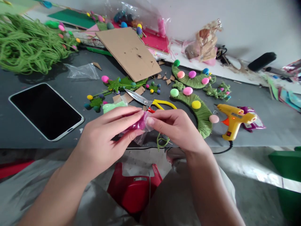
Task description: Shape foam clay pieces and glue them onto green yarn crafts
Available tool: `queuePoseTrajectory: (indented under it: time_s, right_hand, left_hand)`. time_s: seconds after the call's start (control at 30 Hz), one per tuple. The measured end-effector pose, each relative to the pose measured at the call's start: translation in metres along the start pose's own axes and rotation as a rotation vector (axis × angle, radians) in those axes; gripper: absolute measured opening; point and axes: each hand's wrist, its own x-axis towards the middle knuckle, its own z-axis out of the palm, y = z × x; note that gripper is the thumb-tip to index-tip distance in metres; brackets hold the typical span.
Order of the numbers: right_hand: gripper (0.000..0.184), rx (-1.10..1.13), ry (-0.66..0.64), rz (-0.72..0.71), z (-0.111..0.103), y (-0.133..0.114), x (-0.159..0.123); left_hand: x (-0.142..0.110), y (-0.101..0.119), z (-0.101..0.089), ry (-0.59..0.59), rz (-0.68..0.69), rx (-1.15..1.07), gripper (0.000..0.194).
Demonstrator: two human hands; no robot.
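Note:
Between my hands, over the table's front edge, is a small clear plastic bag (138, 124) with something magenta in it. My left hand (105, 131) is closed round the bag from the left. At its right end, the thumb and fingers of my right hand (172, 127) pinch the clear plastic. Just behind my hands lie scissors (141, 98) with yellow handles, blades pointing left. A light green packet (114, 106) is partly hidden behind my left hand. Right of my right hand sits a green yarn-wrapped arc (203, 117) with coloured balls on it.
A tablet (47, 111) lies at left, near a heap of green yarn (25, 44). Brown cardboard (129, 53) rests at the back. On the right are a yellow glue gun (232, 121) with a cord and a purple packet (252, 119). A red stool (135, 191) stands below.

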Motion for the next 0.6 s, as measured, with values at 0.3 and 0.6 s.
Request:
queuePoseTrajectory:
  time_s: [0.3, 0.6]
  right_hand:
    - [0.023, -0.109, 0.066, -0.02, 0.008, 0.004, 0.004]
    - [0.033, -0.135, 0.079, -0.05, 0.006, -0.006, -0.002]
  left_hand:
    - [0.002, 0.001, 0.005, 0.044, -0.033, -0.014, 0.042]
    - [-0.001, 0.0, 0.001, 0.094, -0.07, 0.092, 0.043]
